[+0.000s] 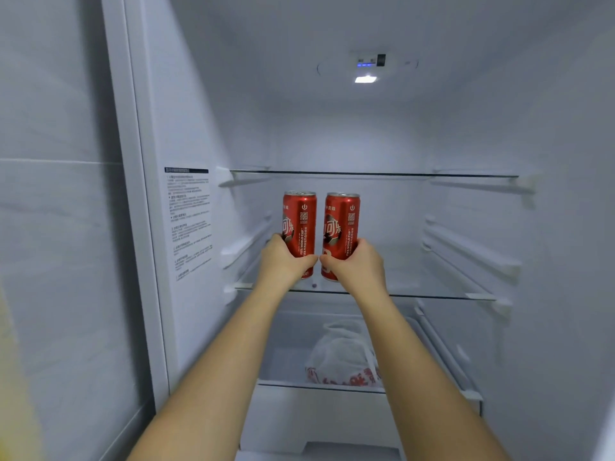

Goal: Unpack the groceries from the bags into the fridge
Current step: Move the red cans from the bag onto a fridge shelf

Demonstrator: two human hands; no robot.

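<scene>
Two tall red soda cans stand upright side by side, at the front of the middle glass shelf [432, 296] inside the open fridge. My left hand [283, 261] grips the lower half of the left can [301, 221]. My right hand [354, 262] grips the lower half of the right can [342, 224]. The cans' bottoms are at shelf level; I cannot tell whether they rest on the glass. Both arms reach in from below.
An upper glass shelf [372, 174] sits just above the cans' tops. Below, a clear drawer [283, 354] holds a white plastic bag [342, 354] with red print. A label sheet [189, 221] is on the left inner wall. The fridge lamp [365, 79] glows overhead.
</scene>
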